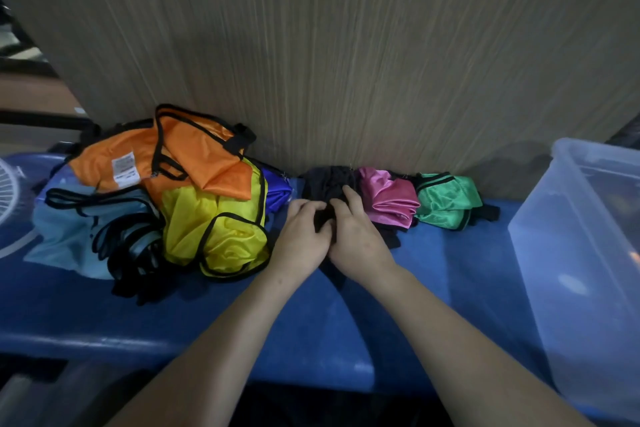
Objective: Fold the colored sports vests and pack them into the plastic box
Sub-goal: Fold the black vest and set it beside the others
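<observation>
Both hands, left hand (pixel 304 236) and right hand (pixel 353 236), pinch the black vest (pixel 323 184). At ten o'clock, the orange vest (pixel 204 156) carries a white label (pixel 124 170), its print unreadable.

Both hands meet over a black vest (pixel 327 184) at the back edge of the blue bench (pixel 433 253): the left hand (pixel 303 236) and right hand (pixel 356 236) pinch its bunched fabric. Just beside it lie a folded pink vest (pixel 389 199) and a green vest (pixel 445 201). Toward the left end sits a loose heap: orange vest (pixel 197 152), yellow vest (pixel 221 229), light blue vest (pixel 65 232), a royal blue vest (pixel 275 187) behind. A clear plastic box (pixel 575 253) stands at the right end.
</observation>
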### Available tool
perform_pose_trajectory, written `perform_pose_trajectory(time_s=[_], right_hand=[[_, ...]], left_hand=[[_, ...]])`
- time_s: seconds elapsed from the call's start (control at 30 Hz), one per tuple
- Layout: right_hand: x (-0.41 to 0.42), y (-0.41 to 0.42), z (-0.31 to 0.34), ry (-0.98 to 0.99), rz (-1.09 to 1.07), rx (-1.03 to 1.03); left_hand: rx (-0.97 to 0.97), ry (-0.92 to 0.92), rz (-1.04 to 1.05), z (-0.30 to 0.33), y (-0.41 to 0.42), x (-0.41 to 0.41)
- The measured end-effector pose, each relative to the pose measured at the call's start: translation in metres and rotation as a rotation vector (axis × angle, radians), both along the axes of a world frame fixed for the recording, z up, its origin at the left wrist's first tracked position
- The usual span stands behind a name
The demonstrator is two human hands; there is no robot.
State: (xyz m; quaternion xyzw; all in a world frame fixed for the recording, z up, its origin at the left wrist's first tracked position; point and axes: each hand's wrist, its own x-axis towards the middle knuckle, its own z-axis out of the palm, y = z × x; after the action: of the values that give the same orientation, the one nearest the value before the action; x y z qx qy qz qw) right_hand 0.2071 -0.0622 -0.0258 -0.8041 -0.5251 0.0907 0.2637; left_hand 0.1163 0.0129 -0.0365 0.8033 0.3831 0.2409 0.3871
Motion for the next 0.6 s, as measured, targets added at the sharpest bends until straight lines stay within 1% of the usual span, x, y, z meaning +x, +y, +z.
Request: perform_pose_trajectory(time_s=[0.2, 0.3, 0.5, 0.6], right_hand=[[0.006, 0.0, -0.006, 0.003, 0.011, -0.035], [0.006, -0.003, -0.004, 0.017, 0.009, -0.026], [-0.006, -0.012, 0.003, 0.014, 0.012, -0.009], [-0.011, -0.019, 0.009, -0.062, 0.013, 0.026]], left_hand=[[-0.034, 0.06, -0.016, 0.0, 0.002, 0.01], [-0.029, 0.046, -0.042, 0.001, 0.0, 0.009], [0.06, 0.008, -0.019, 0.003, -0.005, -0.007], [0.146, -0.019, -0.021, 0.006, -0.001, -0.02]])
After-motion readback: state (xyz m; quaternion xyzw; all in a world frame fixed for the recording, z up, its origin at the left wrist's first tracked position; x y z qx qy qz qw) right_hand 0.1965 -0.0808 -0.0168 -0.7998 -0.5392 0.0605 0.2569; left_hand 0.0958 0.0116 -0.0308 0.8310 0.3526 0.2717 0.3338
